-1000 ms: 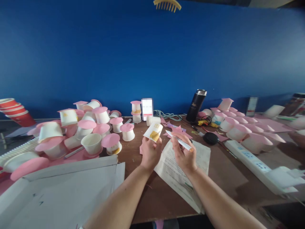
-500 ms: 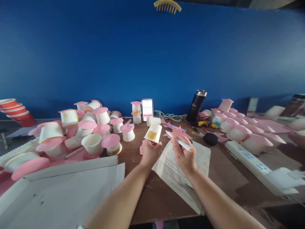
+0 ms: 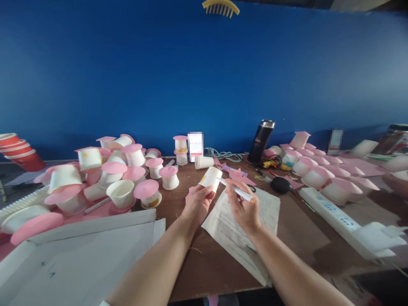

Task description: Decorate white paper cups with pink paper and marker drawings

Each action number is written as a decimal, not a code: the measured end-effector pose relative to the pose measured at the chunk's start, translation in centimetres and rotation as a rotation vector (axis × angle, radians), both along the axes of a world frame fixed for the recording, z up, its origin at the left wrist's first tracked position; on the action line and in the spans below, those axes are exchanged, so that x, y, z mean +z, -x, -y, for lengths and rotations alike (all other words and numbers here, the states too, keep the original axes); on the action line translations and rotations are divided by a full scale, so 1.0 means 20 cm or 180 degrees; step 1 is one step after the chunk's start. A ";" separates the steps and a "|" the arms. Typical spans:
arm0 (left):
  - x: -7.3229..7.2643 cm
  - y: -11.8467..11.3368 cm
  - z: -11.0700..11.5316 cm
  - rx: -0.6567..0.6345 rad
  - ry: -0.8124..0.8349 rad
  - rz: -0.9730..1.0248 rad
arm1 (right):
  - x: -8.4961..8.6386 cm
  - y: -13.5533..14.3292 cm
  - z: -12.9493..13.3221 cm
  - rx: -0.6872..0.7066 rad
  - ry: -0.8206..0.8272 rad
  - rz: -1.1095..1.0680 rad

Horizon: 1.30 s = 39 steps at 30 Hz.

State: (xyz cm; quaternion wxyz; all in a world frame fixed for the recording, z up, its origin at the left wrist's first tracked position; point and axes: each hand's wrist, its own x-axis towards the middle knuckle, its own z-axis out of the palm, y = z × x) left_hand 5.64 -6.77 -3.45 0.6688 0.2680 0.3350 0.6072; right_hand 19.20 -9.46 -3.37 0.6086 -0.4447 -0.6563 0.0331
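My left hand (image 3: 198, 203) grips a white paper cup (image 3: 212, 176) by its lower side, tilted above the table. Some yellow drawing shows at the cup's left edge. In my right hand (image 3: 244, 208) is a white marker with an orange end (image 3: 240, 193), held like a pen. Its tip points at the cup's right side; whether it touches I cannot tell. Under my right hand lies a printed sheet of paper (image 3: 229, 238). Just behind the held cup, white paper cups nested together (image 3: 204, 162) rest on their side. Pink paper stars (image 3: 238, 175) lie behind the marker.
Many white cups with pink paper discs (image 3: 148, 189) crowd the left, behind a white box lid (image 3: 95, 255). More pink-topped cups (image 3: 318, 176) stand right, beside a white power strip (image 3: 334, 216). A black thermos (image 3: 260, 142) and a black round case (image 3: 280, 185) stand behind.
My left hand has turned the cup, so the large yellow patch no longer faces me. The marker tip has come closer to the cup's side.
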 end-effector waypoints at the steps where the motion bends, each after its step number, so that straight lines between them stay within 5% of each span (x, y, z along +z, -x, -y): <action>1: 0.00 0.00 0.00 -0.0058 0.0002 0.0109 | 0.00 0.00 0.00 0.0007 0.0021 0.0024; 9: 0.01 -0.03 0.00 0.0250 0.0496 0.0732 | 0.00 0.00 0.01 0.0073 0.0026 0.0164; 19: 0.02 -0.05 0.03 -0.0182 0.0050 0.0551 | 0.01 0.01 0.01 0.0127 -0.0085 0.0396; 39: -0.01 -0.04 0.02 -0.0322 -0.0285 0.0146 | 0.01 0.00 0.01 0.0007 -0.0025 0.0367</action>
